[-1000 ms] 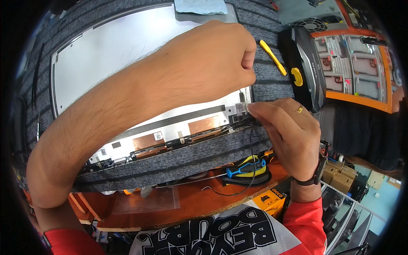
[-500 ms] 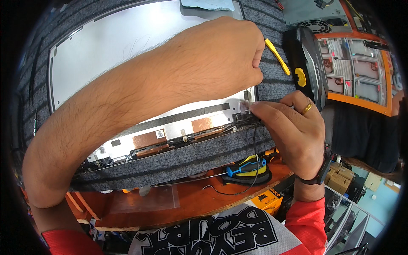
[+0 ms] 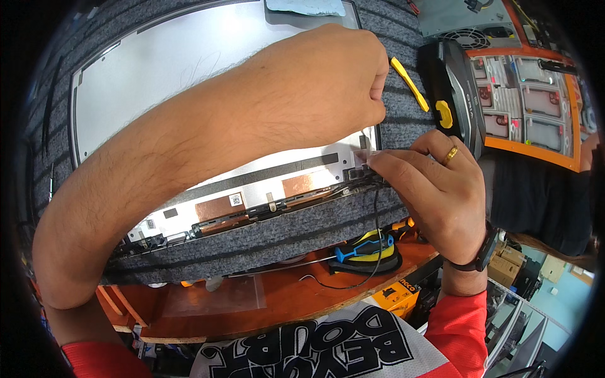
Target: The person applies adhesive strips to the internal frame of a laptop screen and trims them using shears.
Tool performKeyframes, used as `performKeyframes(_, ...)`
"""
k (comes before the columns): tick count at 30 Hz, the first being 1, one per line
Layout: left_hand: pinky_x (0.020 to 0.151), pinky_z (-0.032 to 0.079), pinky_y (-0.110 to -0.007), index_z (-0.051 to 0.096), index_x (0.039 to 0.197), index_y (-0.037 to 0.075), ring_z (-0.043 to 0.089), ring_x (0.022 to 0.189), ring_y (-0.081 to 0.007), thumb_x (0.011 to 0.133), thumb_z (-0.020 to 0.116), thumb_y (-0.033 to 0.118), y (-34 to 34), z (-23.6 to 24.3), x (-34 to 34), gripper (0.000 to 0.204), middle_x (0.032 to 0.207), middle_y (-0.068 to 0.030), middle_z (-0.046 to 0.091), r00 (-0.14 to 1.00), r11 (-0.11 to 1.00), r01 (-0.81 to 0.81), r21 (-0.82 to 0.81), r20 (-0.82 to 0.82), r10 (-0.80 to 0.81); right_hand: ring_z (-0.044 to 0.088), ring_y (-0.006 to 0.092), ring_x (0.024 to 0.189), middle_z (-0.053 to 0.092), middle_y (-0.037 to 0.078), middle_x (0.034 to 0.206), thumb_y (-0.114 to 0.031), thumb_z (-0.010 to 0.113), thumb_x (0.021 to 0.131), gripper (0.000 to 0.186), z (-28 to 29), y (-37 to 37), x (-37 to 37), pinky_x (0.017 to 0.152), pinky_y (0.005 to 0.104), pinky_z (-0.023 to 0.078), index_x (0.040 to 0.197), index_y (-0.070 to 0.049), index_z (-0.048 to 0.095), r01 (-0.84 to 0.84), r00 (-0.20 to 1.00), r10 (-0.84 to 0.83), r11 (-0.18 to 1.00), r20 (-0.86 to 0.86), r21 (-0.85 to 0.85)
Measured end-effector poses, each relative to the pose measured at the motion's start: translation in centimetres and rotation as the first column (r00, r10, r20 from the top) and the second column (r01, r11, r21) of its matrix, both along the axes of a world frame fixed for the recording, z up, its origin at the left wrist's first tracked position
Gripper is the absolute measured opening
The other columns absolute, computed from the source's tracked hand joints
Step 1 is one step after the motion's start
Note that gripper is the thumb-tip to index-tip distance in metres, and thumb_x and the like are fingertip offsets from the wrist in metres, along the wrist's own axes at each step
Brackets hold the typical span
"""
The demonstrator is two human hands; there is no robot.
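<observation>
The nearer right hand (image 3: 438, 192) pinches clear tape (image 3: 362, 155) at its ten o'clock; I cannot tell the left hand's (image 3: 343, 79) grip; the panel (image 3: 170, 63) runs roughly nine-to-three.

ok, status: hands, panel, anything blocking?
Left hand curled over white panel, grip hidden; right hand at its lower-right corner. Panel on striped mat. Left forearm covers part.

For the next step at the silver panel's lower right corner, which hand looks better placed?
Probably the right hand: its fingertips seem to pinch a small clear piece there. The left hand is just beyond, its fingertips hidden, its arm stretched across the silver panel.
</observation>
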State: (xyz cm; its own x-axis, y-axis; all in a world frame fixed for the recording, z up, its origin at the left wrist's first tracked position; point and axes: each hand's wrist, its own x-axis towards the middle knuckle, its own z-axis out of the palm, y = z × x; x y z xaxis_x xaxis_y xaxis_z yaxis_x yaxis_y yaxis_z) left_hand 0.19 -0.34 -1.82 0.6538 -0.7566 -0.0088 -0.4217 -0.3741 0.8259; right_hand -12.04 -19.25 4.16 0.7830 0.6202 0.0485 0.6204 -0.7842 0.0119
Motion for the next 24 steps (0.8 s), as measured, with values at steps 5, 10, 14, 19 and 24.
performKeyframes(5, 0.06, 0.051, -0.036, 0.073, 0.086, -0.004, 0.066, 0.061, -0.0213, 0.092, 0.074, 0.018, -0.16, -0.13, 0.14, 0.023, 0.069, -0.014, 0.07, 0.999, 1.0, -0.012, 0.029, 0.043, 0.011, 0.063, 0.0196, 0.078, 0.079, 0.001, 0.094, -0.009, 0.079, 0.074, 0.032, -0.01, 0.16, -0.21, 0.066, 0.0345, 0.046, 0.106, -0.009, 0.079, 0.041, 0.999, -0.04, 0.998, -0.009, 0.042)
performKeyframes(10, 0.06, 0.051, -0.037, 0.073, 0.085, -0.003, 0.066, 0.061, -0.0216, 0.092, 0.074, 0.017, -0.23, -0.22, 0.0, 0.021, 0.069, -0.0141, 0.07, 0.998, 0.999, -0.024, 0.025, 0.063, 0.023, 0.064, 0.0206, 0.08, 0.078, 0.001, 0.094, -0.009, 0.079, 0.074, 0.03, -0.06, 0.26, -0.19, 0.067, 0.035, 0.047, 0.105, -0.008, 0.078, 0.04, 0.999, -0.04, 0.998, -0.007, 0.045)
performKeyframes(14, 0.061, 0.052, -0.038, 0.072, 0.085, -0.003, 0.066, 0.061, -0.0235, 0.09, 0.075, 0.016, -0.19, -0.57, -0.07, 0.02, 0.069, -0.014, 0.07, 0.988, 0.999, -0.043, 0.012, 0.149, 0.041, 0.064, 0.0212, 0.081, 0.078, 0.002, 0.095, -0.009, 0.078, 0.075, 0.029, -0.02, 0.22, -0.23, 0.068, 0.0356, 0.048, 0.104, -0.008, 0.077, 0.044, 0.999, -0.043, 0.998, -0.016, 0.044)
performKeyframes(19, 0.062, 0.053, -0.041, 0.071, 0.084, -0.002, 0.067, 0.063, -0.029, 0.088, 0.074, 0.015, -0.19, -0.94, -0.37, 0.018, 0.069, -0.0149, 0.068, 0.974, 0.997, -0.063, -0.048, 0.216, 0.072, 0.063, 0.0183, 0.082, 0.076, -0.001, 0.095, -0.012, 0.075, 0.076, 0.028, 0.02, 0.05, -0.13, 0.068, 0.0337, 0.048, 0.104, -0.008, 0.076, 0.008, 1.0, -0.008, 1.0, 0.002, 0.002)
performKeyframes(24, 0.063, 0.054, -0.042, 0.071, 0.084, -0.001, 0.068, 0.064, -0.0314, 0.087, 0.074, 0.014, -0.23, -0.74, -0.43, 0.015, 0.069, -0.0152, 0.068, 0.974, 0.998, -0.06, 0.02, 0.219, 0.054, 0.063, 0.0165, 0.083, 0.074, -0.003, 0.095, -0.013, 0.074, 0.077, 0.028, 0.1, 0.01, -0.15, 0.068, 0.0328, 0.048, 0.104, -0.009, 0.076, 0.002, 1.0, -0.002, 1.0, 0.002, -0.024)
